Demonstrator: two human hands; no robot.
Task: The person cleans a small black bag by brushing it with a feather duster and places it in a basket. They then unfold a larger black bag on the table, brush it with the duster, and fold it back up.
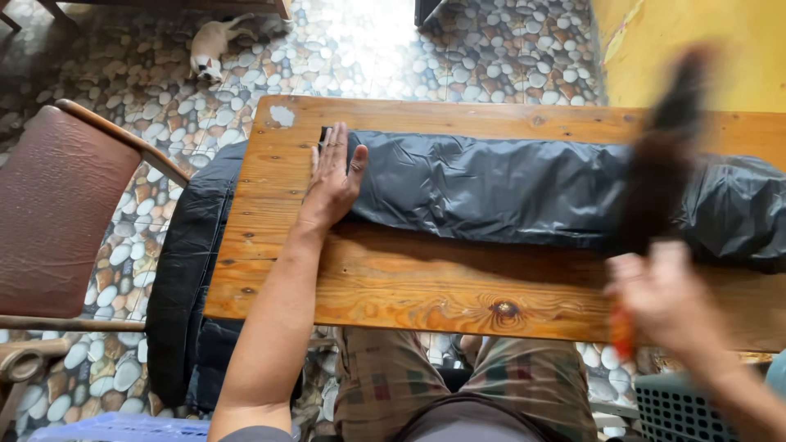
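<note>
Looking down on a wooden table [393, 286], knotty pine planks, taken here as the reference for everything else.

Floor [458, 49] around the table: pebble-pattern tiles, visible beyond the far edge and to the left of the table. Yellow wall [720, 41] past the table's far right corner.

Dark puffy jacket [508, 184] lies lengthwise across the table top, from roughly the left third out to the right edge. More of the same dark padded fabric [184, 278] hangs off the table's left end, down toward the floor.

Brown padded chair [57, 213] with wooden frame stands left of the table, apart from it, with the hanging fabric between.

Person's knees in plaid shorts [458, 385] sit under the table's near edge.

Green perforated plastic basket [679, 409] at the table's near right corner, below the top. Blue plastic edge [115, 427] near the bottom left, off the table.

Small pale animal [214, 42], looks like a cat or small dog, cannot tell which, lies on the floor beyond the table's far left corner.

Left hand [332, 180]: flat, palm down, fingers extended and close together, pressing the jacket's left end onto the table top.

Right hand [663, 299]: over the table's near right area, heavily motion-blurred. Fingers wrapped around an orange handle [622, 331] of a dark bristled brush [663, 164]; brush head is above the jacket. Contact with the jacket: cannot tell through the blur.
</note>
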